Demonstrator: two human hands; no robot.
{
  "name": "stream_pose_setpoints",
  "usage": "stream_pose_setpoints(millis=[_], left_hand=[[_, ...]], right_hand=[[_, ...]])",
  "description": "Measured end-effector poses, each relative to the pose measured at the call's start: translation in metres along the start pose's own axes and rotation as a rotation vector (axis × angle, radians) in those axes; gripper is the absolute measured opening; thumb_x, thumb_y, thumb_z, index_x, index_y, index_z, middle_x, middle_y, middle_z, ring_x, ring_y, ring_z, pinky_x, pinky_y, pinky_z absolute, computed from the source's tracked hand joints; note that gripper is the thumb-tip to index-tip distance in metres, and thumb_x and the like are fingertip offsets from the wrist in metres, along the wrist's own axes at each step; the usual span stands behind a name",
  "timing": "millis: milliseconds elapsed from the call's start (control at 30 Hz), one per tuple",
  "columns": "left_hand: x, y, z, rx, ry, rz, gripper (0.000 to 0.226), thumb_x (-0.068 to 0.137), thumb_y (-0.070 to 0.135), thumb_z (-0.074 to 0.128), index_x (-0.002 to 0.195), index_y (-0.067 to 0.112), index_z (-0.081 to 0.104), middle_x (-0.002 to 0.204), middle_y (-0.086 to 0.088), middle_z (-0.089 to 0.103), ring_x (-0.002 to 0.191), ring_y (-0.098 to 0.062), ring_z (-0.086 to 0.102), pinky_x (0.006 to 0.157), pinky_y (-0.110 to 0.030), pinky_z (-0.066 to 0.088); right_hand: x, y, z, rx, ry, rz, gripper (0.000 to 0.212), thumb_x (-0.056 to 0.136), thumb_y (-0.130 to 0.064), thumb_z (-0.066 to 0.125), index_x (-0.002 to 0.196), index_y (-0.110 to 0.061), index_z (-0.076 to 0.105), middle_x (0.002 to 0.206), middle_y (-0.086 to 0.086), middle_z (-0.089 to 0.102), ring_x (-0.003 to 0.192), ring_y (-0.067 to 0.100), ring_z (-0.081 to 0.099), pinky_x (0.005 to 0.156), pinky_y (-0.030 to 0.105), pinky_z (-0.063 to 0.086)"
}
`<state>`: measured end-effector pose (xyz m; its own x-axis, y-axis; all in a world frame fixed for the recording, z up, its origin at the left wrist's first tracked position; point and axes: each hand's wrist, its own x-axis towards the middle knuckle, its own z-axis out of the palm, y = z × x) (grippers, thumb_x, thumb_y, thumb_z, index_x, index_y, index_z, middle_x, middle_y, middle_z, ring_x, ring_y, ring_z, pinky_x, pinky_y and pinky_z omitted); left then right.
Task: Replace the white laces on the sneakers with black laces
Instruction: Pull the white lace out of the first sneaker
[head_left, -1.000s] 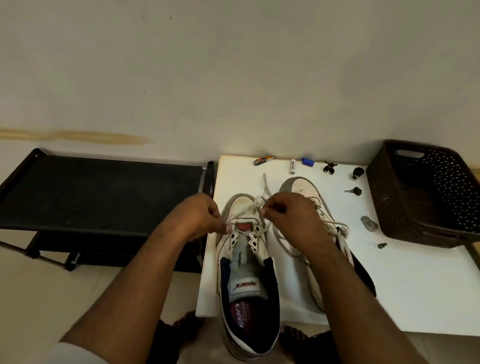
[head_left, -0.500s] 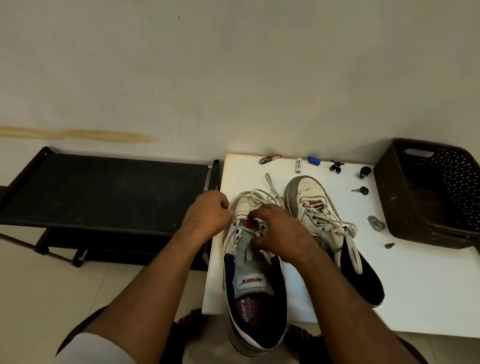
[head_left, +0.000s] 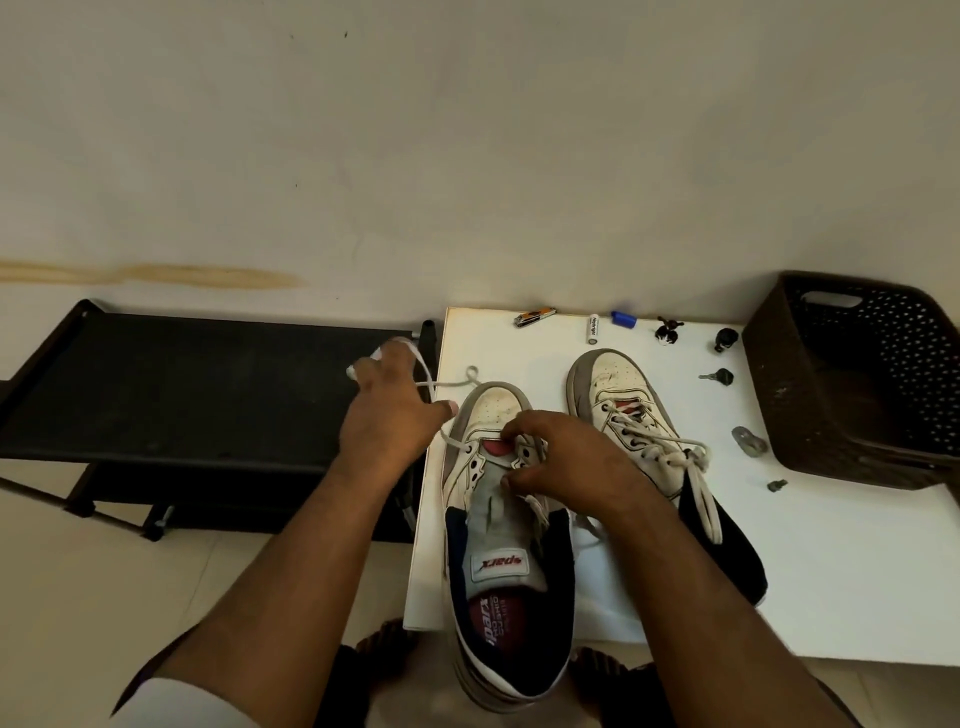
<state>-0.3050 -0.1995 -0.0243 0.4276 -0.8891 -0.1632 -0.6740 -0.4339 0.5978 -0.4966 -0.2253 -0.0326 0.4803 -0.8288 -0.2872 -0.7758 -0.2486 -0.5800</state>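
Home room, tiled floor (head_left: 78, 571), plain wall (head_left: 467, 156)

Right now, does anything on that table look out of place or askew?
Yes. The near sneaker overhangs the table edge at its heel. Small odds and ends lie scattered along the back: a battery, a blue cap, a nail clipper.
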Motion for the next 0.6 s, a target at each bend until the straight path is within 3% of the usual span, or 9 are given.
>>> stream_pose_setpoints(millis=[167, 400, 467, 533, 600], left_hand=[[-0.004, -0.003, 0.011, 0.184, -0.358, 0.038, 0.033, 0.080, 0.043, 0.074, 0.102, 0.026, 0.057, 0.100, 0.003, 0.060, 0.087, -0.014, 0.059, 0.081, -0.038, 0.055], [-0.007, 0.004, 0.005, 0.042, -0.417, -0.031, 0.018, 0.089, 0.029, 0.067, 0.084, 0.012, 0.066, 0.086, -0.008, 0.069, 0.066, -0.015, 0.064, 0.069, -0.032, 0.056], [-0.003, 0.003, 0.000, 0.018, -0.220, -0.034, 0.015, 0.091, 0.026, 0.065, 0.079, 0.017, 0.062, 0.086, -0.002, 0.066, 0.069, -0.011, 0.059, 0.069, -0.029, 0.054], [0.000, -0.001, -0.011, -0.078, 0.217, -0.009, 0.014, 0.094, 0.022, 0.061, 0.081, 0.016, 0.058, 0.085, 0.006, 0.059, 0.072, -0.008, 0.054, 0.062, -0.020, 0.043], [0.001, -0.005, -0.024, -0.182, 0.610, 0.032, 0.012, 0.096, 0.021, 0.056, 0.090, 0.011, 0.056, 0.099, 0.000, 0.054, 0.080, -0.013, 0.053, 0.065, -0.018, 0.039]], right_hand=[[0.000, -0.002, -0.002, -0.013, -0.024, 0.000, 0.048, 0.073, -0.032, 0.078, 0.118, -0.032, 0.062, 0.126, -0.009, 0.059, 0.111, 0.012, 0.055, 0.092, 0.031, 0.048], [-0.001, -0.002, -0.002, -0.014, -0.035, 0.022, 0.050, 0.072, -0.037, 0.078, 0.118, -0.038, 0.060, 0.126, -0.010, 0.060, 0.111, 0.012, 0.055, 0.092, 0.033, 0.048], [-0.001, -0.002, -0.001, -0.002, -0.041, 0.030, 0.049, 0.070, -0.038, 0.079, 0.116, -0.040, 0.060, 0.124, -0.011, 0.061, 0.109, 0.011, 0.056, 0.092, 0.036, 0.049], [-0.001, -0.002, -0.003, 0.014, -0.045, 0.043, 0.046, 0.070, -0.037, 0.079, 0.112, -0.041, 0.062, 0.123, -0.010, 0.061, 0.108, 0.011, 0.057, 0.091, 0.036, 0.050], [-0.003, 0.000, -0.007, 0.049, -0.056, 0.050, 0.043, 0.070, -0.032, 0.080, 0.110, -0.039, 0.063, 0.122, -0.010, 0.060, 0.107, 0.011, 0.057, 0.091, 0.034, 0.049]])
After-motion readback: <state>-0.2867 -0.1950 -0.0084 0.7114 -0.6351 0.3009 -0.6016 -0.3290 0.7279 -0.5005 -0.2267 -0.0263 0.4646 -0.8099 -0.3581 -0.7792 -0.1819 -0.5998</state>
